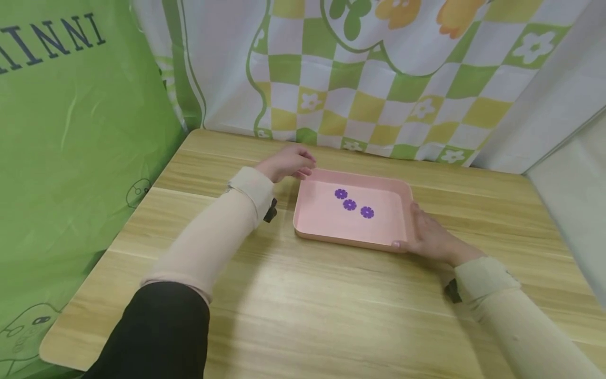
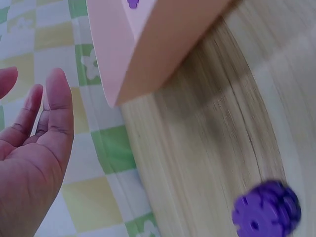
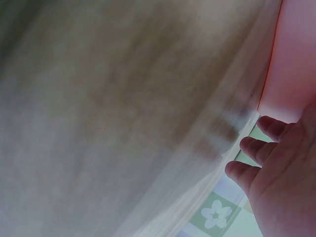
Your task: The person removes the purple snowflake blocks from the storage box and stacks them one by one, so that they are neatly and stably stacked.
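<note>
A pink rectangular tray [image 1: 352, 239] lies on the wooden table, holding three purple notched discs [image 1: 350, 205] in a slanting row. Beside its back left corner hovers my left hand [image 1: 289, 162], fingers loosely bent and nothing between them; the left wrist view shows a gap between hand and tray. At the tray's front right corner rests my right hand [image 1: 433, 239], thumb along the front edge and fingers along the right side. In the right wrist view those fingers [image 3: 252, 148] look mostly straight. More purple discs [image 2: 266, 210], stacked together, appear in the left wrist view.
Behind the wooden table [image 1: 331, 310] hangs a checkered green, yellow and white curtain [image 1: 364, 95]. A green sheet [image 1: 80, 142] borders the left side, and a pale sheet [image 1: 568, 163] the right. The left forearm crosses over the table's left part.
</note>
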The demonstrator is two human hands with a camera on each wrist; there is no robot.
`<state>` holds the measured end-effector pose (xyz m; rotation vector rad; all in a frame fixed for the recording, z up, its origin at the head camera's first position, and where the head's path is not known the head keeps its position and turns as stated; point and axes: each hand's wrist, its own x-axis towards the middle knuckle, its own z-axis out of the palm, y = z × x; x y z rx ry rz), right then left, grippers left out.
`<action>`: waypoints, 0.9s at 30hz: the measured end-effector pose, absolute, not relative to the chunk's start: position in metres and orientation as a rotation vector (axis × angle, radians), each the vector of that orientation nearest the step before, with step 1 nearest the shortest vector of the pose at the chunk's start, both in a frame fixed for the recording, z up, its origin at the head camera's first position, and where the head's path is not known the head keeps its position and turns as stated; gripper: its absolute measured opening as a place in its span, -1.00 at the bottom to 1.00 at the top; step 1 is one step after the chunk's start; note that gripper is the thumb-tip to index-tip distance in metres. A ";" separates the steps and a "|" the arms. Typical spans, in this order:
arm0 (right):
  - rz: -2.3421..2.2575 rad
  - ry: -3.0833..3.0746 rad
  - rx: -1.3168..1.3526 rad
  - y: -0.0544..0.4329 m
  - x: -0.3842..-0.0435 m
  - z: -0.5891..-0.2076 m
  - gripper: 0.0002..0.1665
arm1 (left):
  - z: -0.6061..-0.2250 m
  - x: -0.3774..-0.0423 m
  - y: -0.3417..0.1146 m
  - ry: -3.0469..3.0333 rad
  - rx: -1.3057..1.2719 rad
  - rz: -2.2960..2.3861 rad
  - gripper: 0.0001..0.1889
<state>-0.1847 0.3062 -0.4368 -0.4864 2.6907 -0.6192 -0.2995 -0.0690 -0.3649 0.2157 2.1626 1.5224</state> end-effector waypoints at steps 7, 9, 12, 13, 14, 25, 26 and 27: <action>-0.632 2.702 -0.492 0.307 -0.183 -0.439 0.51 | -0.363 -0.301 -0.046 2.160 0.252 1.503 -0.61; -0.631 2.708 -0.503 0.306 -0.183 -0.439 0.50 | -0.364 -0.301 -0.039 2.174 0.270 1.481 -0.62; -0.628 2.715 -0.513 0.306 -0.183 -0.439 0.49 | -0.367 -0.302 -0.031 2.185 0.287 1.454 -0.63; -0.627 2.717 -0.513 0.306 -0.183 -0.438 0.49 | -0.368 -0.301 -0.028 2.192 0.292 1.446 -0.63; -0.627 2.717 -0.512 0.306 -0.183 -0.438 0.50 | -0.370 -0.301 -0.025 2.198 0.297 1.435 -0.64; -0.614 2.722 -0.514 0.307 -0.184 -0.438 0.52 | -0.380 -0.300 0.008 2.338 0.396 1.192 -0.91; -0.616 2.721 -0.514 0.307 -0.184 -0.438 0.51 | -0.381 -0.300 0.010 2.345 0.393 1.162 -0.95; -0.616 2.720 -0.512 0.307 -0.184 -0.438 0.51 | -0.383 -0.301 0.013 2.354 0.387 1.128 -0.94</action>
